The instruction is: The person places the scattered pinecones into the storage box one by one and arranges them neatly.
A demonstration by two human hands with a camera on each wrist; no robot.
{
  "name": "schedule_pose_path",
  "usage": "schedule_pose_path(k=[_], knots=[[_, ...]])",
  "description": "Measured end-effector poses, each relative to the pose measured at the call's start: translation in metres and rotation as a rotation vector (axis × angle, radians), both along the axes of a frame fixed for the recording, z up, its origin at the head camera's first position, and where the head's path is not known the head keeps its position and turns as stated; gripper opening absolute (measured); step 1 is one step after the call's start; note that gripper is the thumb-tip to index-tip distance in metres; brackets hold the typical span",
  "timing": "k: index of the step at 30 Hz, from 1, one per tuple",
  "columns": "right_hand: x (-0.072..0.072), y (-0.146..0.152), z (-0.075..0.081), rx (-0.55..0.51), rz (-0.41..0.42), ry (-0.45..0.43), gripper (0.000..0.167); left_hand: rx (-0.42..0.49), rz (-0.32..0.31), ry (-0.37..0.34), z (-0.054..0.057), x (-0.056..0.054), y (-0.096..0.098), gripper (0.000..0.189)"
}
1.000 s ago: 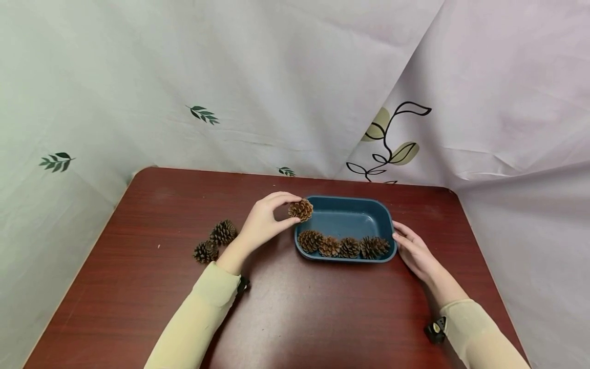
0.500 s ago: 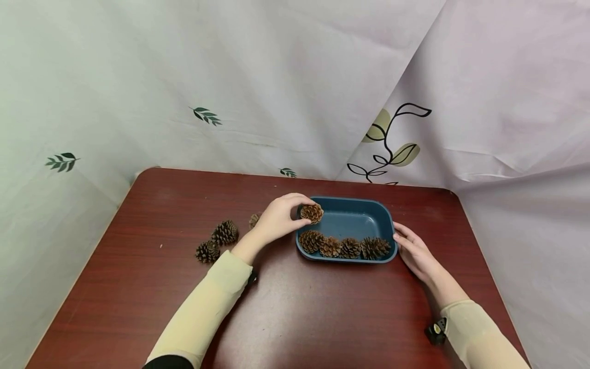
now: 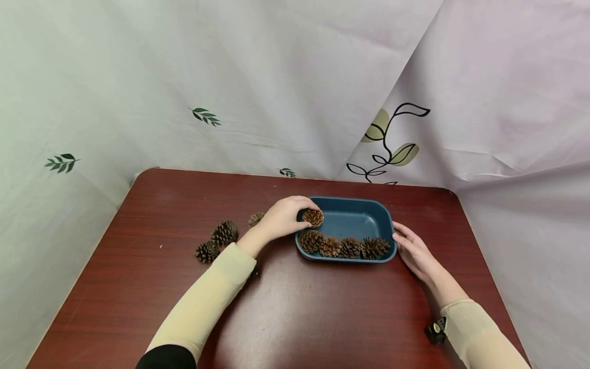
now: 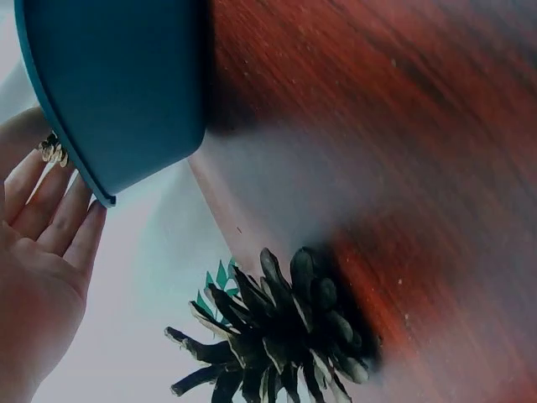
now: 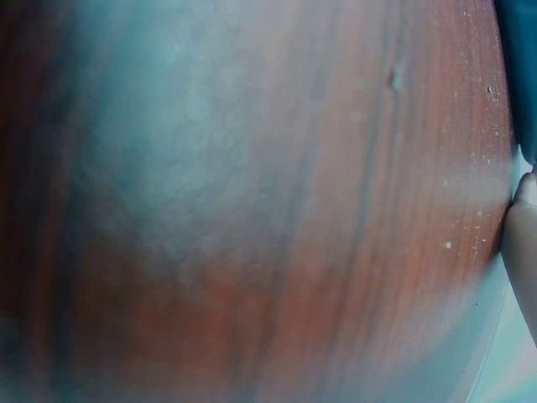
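My left hand [image 3: 285, 218] reaches over the left end of a blue oblong bin [image 3: 352, 206] and pinches a brown pine cone [image 3: 314, 218] between thumb and fingers, low inside the rim. In the left wrist view only a bit of that pine cone [image 4: 54, 151] shows past the bin's rim. Along the bin's near wall lies a row of several pine cones [image 3: 349, 248]. At the bin's right end my right hand [image 3: 417, 256] touches the outer wall with nearly straight fingers. The right wrist view catches only a finger and a corner of the bin [image 5: 522, 75].
Left of the bin, two dark pine cones [image 3: 224, 233] lie side by side on the red-brown table [image 3: 295, 318]. A third pine cone [image 3: 255, 219] is partly hidden behind my left hand. A pale patterned cloth [image 3: 276, 92] hangs behind the table.
My left hand has moved right and then down with its pine cone, from the bin's left rim to inside it. The right hand has stayed at the bin's end.
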State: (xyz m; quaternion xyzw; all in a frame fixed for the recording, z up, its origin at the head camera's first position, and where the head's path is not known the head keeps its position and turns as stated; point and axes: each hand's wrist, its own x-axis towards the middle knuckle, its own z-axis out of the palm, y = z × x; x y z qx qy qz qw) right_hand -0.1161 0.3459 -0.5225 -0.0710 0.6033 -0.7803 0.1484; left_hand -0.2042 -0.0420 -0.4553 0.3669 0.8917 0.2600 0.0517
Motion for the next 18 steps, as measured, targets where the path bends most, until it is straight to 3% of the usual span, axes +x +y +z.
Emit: schedule_pose_path(k=[7,18], knots=[[-0.0001,-0.0008,0.0017,0.004,-0.009,-0.005,0.037,-0.076,-0.091,0.021,-0.0009,-0.0065,0.0027,0.04],[0.0008,-0.0013,0.0018,-0.001,-0.005,0.006,0.038,-0.151,-0.136,0.082,-0.0013,-0.0085,0.0059,0.035]])
